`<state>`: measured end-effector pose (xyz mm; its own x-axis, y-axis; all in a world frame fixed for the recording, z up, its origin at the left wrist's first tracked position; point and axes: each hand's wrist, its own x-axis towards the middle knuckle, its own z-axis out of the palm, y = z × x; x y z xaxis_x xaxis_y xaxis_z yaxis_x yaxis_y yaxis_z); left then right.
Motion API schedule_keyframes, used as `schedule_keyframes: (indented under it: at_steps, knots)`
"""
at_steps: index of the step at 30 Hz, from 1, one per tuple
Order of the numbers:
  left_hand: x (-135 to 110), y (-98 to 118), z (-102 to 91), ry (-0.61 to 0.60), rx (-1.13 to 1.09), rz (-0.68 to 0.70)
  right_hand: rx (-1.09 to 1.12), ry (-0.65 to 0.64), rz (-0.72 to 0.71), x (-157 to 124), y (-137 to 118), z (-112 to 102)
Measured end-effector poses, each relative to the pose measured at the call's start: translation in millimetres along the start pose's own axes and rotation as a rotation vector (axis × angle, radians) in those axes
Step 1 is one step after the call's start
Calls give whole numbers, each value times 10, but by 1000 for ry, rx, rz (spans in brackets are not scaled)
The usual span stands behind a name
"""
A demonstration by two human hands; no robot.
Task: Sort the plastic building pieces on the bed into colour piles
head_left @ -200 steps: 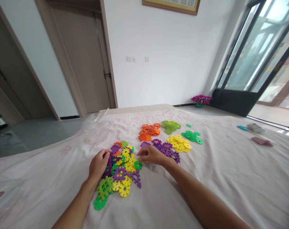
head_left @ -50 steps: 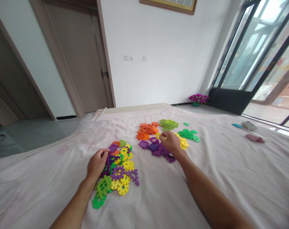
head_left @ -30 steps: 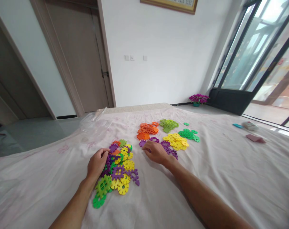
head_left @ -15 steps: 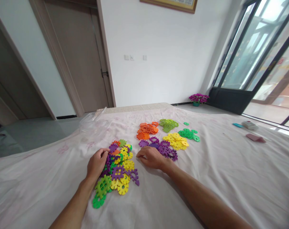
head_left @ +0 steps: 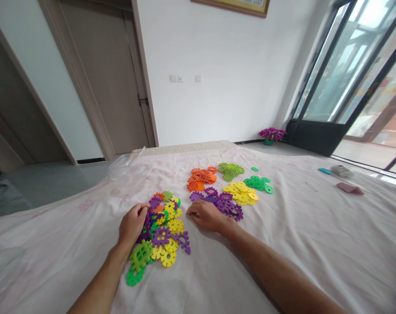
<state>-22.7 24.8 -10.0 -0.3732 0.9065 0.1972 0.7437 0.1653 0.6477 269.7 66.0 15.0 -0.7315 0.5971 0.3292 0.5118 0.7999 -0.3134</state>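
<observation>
A mixed pile of plastic interlocking pieces (head_left: 173, 225) in yellow, purple, green and orange lies between my hands. My left hand (head_left: 132, 222) rests curled against the pile's left edge, its fingertips close to a purple piece (head_left: 155, 202); what they hold, if anything, is hidden. At the front of the pile are a purple square piece (head_left: 160, 236), a light green square piece (head_left: 141, 256) and a green disc (head_left: 134, 276). Closed and resting on the cloth, my right hand (head_left: 204, 215) is just in front of the purple group (head_left: 224, 203), with nothing visible in its fingers.
Sorted groups lie farther back: orange pieces (head_left: 201, 178), light green pieces (head_left: 231, 171), green discs (head_left: 257, 183) and yellow discs (head_left: 242, 193). Clear plastic packaging (head_left: 127, 168) sits at the back left. A pink item (head_left: 350, 189) and a small white pack (head_left: 342, 171) are at right on the tablecloth (head_left: 302, 244).
</observation>
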Motion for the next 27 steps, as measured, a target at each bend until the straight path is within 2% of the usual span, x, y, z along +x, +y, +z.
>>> schedule_keyframes:
  at_steps: [13,27]
  knots:
    - [-15,35,-9,-12,2,-25,-17,-4,-17,-1,-2,20]
    - [13,-22,17,12,7,5,-23,0,-17,-9,24,54]
